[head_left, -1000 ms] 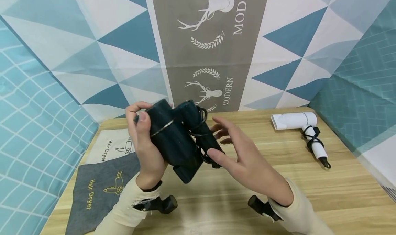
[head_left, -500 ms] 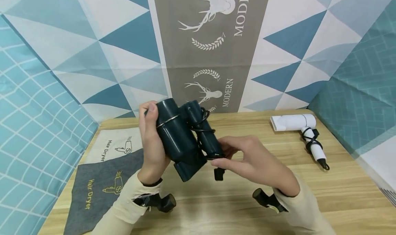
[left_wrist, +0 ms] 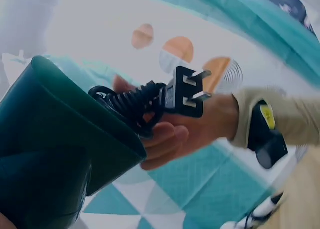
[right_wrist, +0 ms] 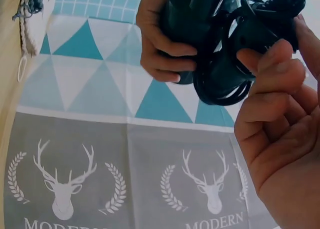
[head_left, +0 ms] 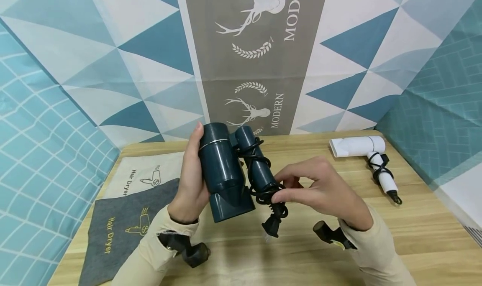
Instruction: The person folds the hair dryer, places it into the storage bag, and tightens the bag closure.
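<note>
A dark teal hair dryer (head_left: 222,164) is held above the table, its barrel and folded handle (head_left: 260,173) side by side. My left hand (head_left: 190,187) grips the barrel from the left, thumb along its side. A black power cord (head_left: 265,193) is wound round the handle. At the handle's lower end my right hand (head_left: 320,190) pinches the bunched cord between thumb and fingers. The two-pin plug (left_wrist: 186,93) sticks out past the cord coils in the left wrist view. In the right wrist view, left-hand fingers (right_wrist: 167,56) curl round the far side of the barrel.
A white hair dryer (head_left: 359,146) with a black cord round its handle lies at the table's back right. On the left, a dark grey bag (head_left: 120,229) printed "Hair Dryer" overlaps a white bag (head_left: 132,175). Patterned cloth walls (head_left: 226,68) stand behind and at both sides.
The hair dryer has turned more upright and shifted slightly right. My right hand has closed from loose fingers onto the cord at the handle's end, and the plug now hangs out below.
</note>
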Motion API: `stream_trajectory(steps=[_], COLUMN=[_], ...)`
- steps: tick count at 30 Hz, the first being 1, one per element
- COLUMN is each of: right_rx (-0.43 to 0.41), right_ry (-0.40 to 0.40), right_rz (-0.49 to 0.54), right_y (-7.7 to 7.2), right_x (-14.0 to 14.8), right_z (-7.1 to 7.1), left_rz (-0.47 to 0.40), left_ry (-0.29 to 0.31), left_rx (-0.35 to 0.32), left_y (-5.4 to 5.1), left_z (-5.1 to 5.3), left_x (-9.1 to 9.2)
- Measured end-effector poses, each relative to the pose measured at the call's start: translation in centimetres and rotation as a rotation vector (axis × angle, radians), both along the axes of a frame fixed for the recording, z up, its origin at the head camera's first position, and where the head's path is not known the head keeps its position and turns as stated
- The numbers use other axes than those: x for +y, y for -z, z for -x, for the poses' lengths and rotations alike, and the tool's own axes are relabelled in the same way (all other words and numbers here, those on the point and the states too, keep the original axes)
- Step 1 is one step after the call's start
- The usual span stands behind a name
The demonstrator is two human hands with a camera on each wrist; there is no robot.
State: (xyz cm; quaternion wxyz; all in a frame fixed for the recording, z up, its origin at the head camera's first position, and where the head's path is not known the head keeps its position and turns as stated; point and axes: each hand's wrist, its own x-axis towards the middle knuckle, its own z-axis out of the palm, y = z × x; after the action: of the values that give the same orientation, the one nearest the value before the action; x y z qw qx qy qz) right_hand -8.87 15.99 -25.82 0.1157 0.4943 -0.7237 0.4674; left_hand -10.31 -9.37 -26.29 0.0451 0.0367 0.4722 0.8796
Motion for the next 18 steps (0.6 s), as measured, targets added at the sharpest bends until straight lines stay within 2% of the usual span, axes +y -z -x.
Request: stream_trajectory(steps=[5,12,14,16,18], right_rx=[-0.01,-0.075,-0.108,-0.174,-0.286], right_ry=[0.004,0.049,0.051,0.045,-0.004], right_rz=[-0.062,-0.096,-0.087,-0.092,-0.086], right_y=[-0.1,-0.3,-0.3,-0.4,-0.3], right_x=[-0.5,-1.1,-1.2,-1.2,-1.4], right_z=[-0.3,-0.8,-1.0,-1.1,-1.1], left_rz=[-0.047,-0.365,-0.369,-0.311,-0.235], left_ry=[-0.015,0.063,0.054,0.015,-0.048], left_rx=[-0.04,-0.046,-0.047,-0.06,-0.039], left_y=[0.2,0.0,0.0,0.0,0.0], left_z=[0.5,1.0,0.9,0.8,0.8], left_x=[-0.1,-0.5,-0.5,-0.5,-0.6])
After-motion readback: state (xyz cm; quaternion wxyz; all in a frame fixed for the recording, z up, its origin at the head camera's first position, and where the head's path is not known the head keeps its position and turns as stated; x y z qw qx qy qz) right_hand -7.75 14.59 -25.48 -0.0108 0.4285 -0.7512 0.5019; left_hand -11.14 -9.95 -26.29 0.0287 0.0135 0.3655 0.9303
